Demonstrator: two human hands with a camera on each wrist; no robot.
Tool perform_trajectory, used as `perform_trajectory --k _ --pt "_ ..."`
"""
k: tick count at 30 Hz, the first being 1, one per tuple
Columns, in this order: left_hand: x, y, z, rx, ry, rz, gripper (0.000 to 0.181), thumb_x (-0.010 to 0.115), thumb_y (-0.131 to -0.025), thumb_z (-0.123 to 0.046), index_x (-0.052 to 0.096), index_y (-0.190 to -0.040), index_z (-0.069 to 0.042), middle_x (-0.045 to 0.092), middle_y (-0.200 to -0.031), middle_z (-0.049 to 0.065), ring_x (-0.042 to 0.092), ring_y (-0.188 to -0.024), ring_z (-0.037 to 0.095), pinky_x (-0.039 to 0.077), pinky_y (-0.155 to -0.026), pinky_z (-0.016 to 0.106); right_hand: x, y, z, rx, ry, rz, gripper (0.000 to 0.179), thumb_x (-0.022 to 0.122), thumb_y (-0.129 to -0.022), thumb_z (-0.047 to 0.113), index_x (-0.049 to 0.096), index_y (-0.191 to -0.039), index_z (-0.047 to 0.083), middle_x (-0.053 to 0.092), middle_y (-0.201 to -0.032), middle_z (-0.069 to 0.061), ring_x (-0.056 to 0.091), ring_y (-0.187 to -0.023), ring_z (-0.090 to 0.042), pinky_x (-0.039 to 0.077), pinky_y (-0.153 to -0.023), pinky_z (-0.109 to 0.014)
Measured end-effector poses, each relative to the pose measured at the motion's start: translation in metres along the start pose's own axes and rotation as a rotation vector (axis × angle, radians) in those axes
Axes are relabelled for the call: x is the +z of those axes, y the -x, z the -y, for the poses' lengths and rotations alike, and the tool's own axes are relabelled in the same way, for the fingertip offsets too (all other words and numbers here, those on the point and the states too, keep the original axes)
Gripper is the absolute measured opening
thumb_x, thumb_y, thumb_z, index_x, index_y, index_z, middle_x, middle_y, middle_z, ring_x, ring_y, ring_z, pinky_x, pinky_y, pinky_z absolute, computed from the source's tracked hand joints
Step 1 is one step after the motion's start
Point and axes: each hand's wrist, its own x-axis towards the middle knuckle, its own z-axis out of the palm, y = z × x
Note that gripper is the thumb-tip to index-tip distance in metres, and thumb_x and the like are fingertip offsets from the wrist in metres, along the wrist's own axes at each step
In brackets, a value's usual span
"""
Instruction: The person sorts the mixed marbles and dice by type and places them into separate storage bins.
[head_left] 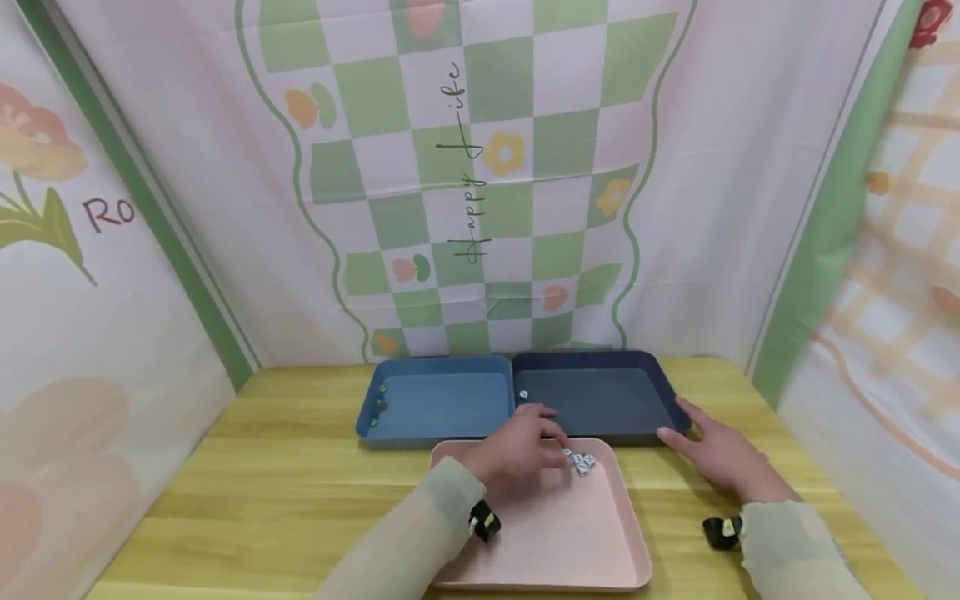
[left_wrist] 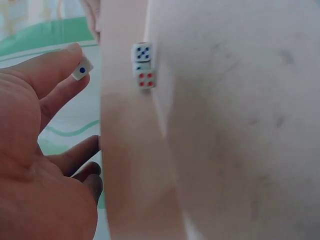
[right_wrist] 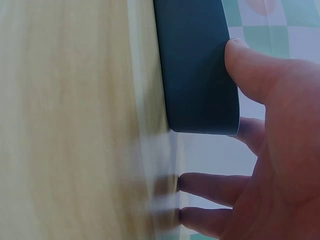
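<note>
My left hand point(head_left: 517, 446) is above the far part of a pink tray point(head_left: 637, 567). Between its thumb and a finger it pinches a small white die point(left_wrist: 82, 69), which shows a blue pip in the left wrist view. Several more white dice point(head_left: 581, 462) sit grouped near the tray's far right corner, some with blue pips and some with red. My right hand point(head_left: 720, 454) holds the near right corner of a dark navy tray point(head_left: 600, 437), thumb at its front rim and a finger along its right side. A single white die point(head_left: 523, 394) lies inside that tray at the left.
A blue tray point(head_left: 442, 442) stands left of the navy one, their sides meeting. Several small greenish dice point(head_left: 380, 406) lie along its left wall. The wooden table point(head_left: 247, 508) ends at a patterned cloth backdrop point(head_left: 495, 208), with cloth at both sides too.
</note>
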Motion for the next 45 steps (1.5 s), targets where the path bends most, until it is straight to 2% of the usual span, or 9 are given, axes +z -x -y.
perform_trajectory --k 3,6,11,14,16,22,27,36,45 --pt "-0.008 -0.001 0.0 -0.002 0.03 -0.022 0.005 0.073 -0.093 -0.031 0.076 -0.098 -0.031 0.045 -0.148 0.005 0.029 -0.143 0.016 0.032 -0.112 0.036 0.0 0.0 0.0 0.003 -0.003 0.003 0.092 0.043 -0.099 0.063 0.015 -0.157 -0.002 0.042 -0.137 -0.042 0.043 -0.119 -0.063 0.038 -0.088 -0.074" --pt "-0.014 -0.001 0.0 -0.032 0.067 -0.06 0.005 0.071 -0.095 -0.029 0.075 -0.098 -0.028 0.043 -0.15 0.007 0.03 -0.143 0.019 0.033 -0.112 0.04 0.0 0.0 0.0 0.008 -0.009 0.008 0.092 0.043 -0.099 0.064 0.014 -0.158 -0.001 0.04 -0.138 -0.042 0.042 -0.119 -0.064 0.037 -0.088 -0.074" --pt "-0.024 -0.002 0.0 -0.11 0.148 -0.197 0.009 0.068 -0.097 -0.029 0.074 -0.103 -0.025 0.033 -0.156 0.009 0.023 -0.146 0.03 0.038 -0.108 0.047 0.0 0.0 -0.001 0.022 -0.011 0.018 0.093 0.042 -0.099 0.065 0.013 -0.158 -0.001 0.037 -0.14 -0.042 0.04 -0.121 -0.064 0.036 -0.089 -0.075" --pt "-0.031 -0.003 0.0 -0.13 0.162 -0.28 0.011 0.068 -0.097 -0.027 0.073 -0.106 -0.022 0.033 -0.156 0.008 0.023 -0.146 0.03 0.039 -0.107 0.047 -0.001 -0.001 -0.002 0.028 -0.011 0.021 0.094 0.042 -0.098 0.066 0.013 -0.158 -0.001 0.037 -0.141 -0.042 0.039 -0.121 -0.064 0.036 -0.089 -0.075" --pt "-0.036 -0.004 0.0 -0.132 0.155 -0.307 0.013 0.069 -0.097 -0.026 0.073 -0.108 -0.02 0.034 -0.155 0.01 0.024 -0.145 0.03 0.039 -0.107 0.048 -0.001 -0.001 -0.003 0.029 -0.01 0.019 0.095 0.041 -0.098 0.067 0.013 -0.158 -0.001 0.037 -0.141 -0.042 0.039 -0.121 -0.064 0.036 -0.089 -0.075" --pt "-0.045 -0.008 0.002 -0.128 0.066 -0.332 0.016 0.069 -0.097 -0.027 0.073 -0.109 -0.018 0.036 -0.154 0.015 0.026 -0.143 0.033 0.038 -0.107 0.048 0.0 -0.002 -0.004 0.035 -0.011 0.02 0.095 0.041 -0.097 0.068 0.013 -0.158 0.0 0.035 -0.142 -0.042 0.038 -0.122 -0.064 0.035 -0.089 -0.076" --pt "-0.049 -0.013 0.006 -0.16 0.023 -0.367 0.016 0.07 -0.096 -0.028 0.074 -0.108 -0.019 0.039 -0.152 0.013 0.028 -0.143 0.033 0.037 -0.108 0.047 -0.001 -0.001 -0.002 0.029 -0.016 0.02 0.094 0.042 -0.098 0.066 0.013 -0.158 -0.002 0.035 -0.141 -0.042 0.039 -0.121 -0.064 0.036 -0.089 -0.075" --pt "-0.053 -0.017 0.004 -0.221 0.022 -0.364 0.015 0.069 -0.097 -0.029 0.073 -0.109 -0.022 0.037 -0.153 0.01 0.026 -0.144 0.03 0.04 -0.105 0.045 -0.001 0.001 -0.001 0.027 -0.008 0.01 0.094 0.043 -0.098 0.065 0.015 -0.157 -0.002 0.037 -0.14 -0.043 0.04 -0.121 -0.064 0.037 -0.088 -0.075" --pt "-0.052 -0.02 0.004 -0.245 0.011 -0.366 0.016 0.068 -0.097 -0.03 0.073 -0.11 -0.021 0.035 -0.154 0.01 0.024 -0.144 0.03 0.041 -0.105 0.046 -0.001 -0.002 -0.003 0.046 -0.007 0.022 0.095 0.042 -0.097 0.067 0.014 -0.158 -0.001 0.036 -0.141 -0.042 0.039 -0.121 -0.064 0.036 -0.088 -0.075"
